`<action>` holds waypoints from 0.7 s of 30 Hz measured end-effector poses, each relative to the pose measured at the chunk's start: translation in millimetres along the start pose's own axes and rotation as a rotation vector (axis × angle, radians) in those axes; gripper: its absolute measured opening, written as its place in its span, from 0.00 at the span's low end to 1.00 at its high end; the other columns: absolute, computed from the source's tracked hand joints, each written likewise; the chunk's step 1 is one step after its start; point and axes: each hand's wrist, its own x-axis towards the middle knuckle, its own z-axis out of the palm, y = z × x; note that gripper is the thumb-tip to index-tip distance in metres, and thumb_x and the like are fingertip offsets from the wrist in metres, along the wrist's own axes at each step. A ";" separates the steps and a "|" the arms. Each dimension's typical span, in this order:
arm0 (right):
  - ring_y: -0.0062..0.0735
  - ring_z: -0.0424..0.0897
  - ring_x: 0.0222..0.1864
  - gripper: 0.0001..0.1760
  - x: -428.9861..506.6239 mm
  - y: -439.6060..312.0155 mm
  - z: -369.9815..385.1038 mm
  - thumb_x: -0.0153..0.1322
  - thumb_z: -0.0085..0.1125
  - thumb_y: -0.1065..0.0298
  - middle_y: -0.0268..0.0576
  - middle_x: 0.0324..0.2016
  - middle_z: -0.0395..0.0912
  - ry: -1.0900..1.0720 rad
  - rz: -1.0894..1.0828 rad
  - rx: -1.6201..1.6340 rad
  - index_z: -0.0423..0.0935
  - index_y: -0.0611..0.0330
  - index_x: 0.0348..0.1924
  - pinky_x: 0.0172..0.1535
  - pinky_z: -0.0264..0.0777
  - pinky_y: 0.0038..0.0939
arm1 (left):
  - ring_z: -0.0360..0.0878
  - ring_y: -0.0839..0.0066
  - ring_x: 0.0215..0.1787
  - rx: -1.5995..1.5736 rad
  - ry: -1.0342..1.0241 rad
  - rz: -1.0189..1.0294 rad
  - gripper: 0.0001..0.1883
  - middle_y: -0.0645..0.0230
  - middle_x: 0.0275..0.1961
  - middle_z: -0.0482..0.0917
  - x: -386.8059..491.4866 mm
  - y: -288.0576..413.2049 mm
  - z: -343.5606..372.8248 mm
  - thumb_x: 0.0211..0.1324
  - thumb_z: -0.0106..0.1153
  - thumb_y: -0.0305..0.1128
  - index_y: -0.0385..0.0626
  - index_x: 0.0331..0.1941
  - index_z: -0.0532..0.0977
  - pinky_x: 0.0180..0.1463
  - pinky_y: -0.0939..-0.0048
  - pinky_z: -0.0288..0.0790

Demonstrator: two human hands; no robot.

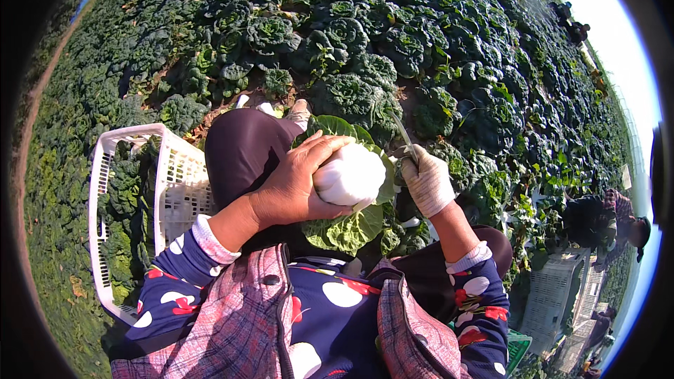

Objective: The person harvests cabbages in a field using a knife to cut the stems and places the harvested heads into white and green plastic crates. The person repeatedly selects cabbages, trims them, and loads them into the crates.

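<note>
My bare left hand (295, 184) grips a leafy green vegetable head (352, 176), probably a pak choi type, around its thick white base. The base faces up toward me, and broad green leaves (350, 234) spread out below and behind it. To the right, my right hand (427, 181) wears a pale, soiled glove and is closed around a thin, slightly curved knife-like tool (403, 134) that points up and away. Its handle is hidden in the fingers. The right hand is just beside the head's leaves, with a small gap from the white base.
A white plastic crate (161, 184) with dark green heads in it stands by my left knee. Dense rows of leafy plants (347, 89) spread ahead. At right are a green crate (518, 350), stacked white crates (550, 295) and a co-worker (621, 221); more people are farther off.
</note>
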 end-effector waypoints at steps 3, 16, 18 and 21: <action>0.14 0.68 0.17 0.22 -7.9 -44.5 -3.0 0.72 0.64 0.59 0.39 0.39 0.83 -0.052 0.293 0.913 0.76 0.63 0.54 0.20 0.62 0.19 | 0.78 0.55 0.60 -0.208 0.082 -0.059 0.50 0.50 0.59 0.77 -17.7 -0.3 -5.5 0.39 0.80 0.47 0.36 0.65 0.66 0.68 0.57 0.66; 0.33 0.79 0.52 0.62 4.8 -174.7 4.3 0.50 0.82 0.36 0.45 0.52 0.78 -0.355 -0.074 0.779 0.66 0.73 0.64 0.58 0.71 0.33 | 0.73 0.61 0.65 -0.506 0.389 -0.135 0.60 0.49 0.64 0.72 -58.5 37.9 -44.1 0.37 0.82 0.51 0.34 0.70 0.57 0.70 0.62 0.64; 0.33 0.79 0.53 0.62 11.6 -198.1 6.6 0.49 0.83 0.36 0.45 0.52 0.78 -0.471 -0.038 0.808 0.67 0.72 0.63 0.58 0.71 0.33 | 0.76 0.65 0.62 -0.466 0.487 -0.158 0.58 0.51 0.61 0.76 -74.7 38.5 -59.7 0.37 0.82 0.49 0.35 0.70 0.59 0.67 0.65 0.67; 0.31 0.80 0.51 0.58 17.8 -223.6 17.2 0.51 0.83 0.40 0.43 0.50 0.80 -0.595 -0.062 0.825 0.68 0.71 0.63 0.56 0.72 0.32 | 0.75 0.66 0.63 -0.496 0.525 -0.234 0.55 0.52 0.62 0.76 -100.9 48.5 -80.5 0.37 0.81 0.42 0.36 0.69 0.61 0.68 0.65 0.66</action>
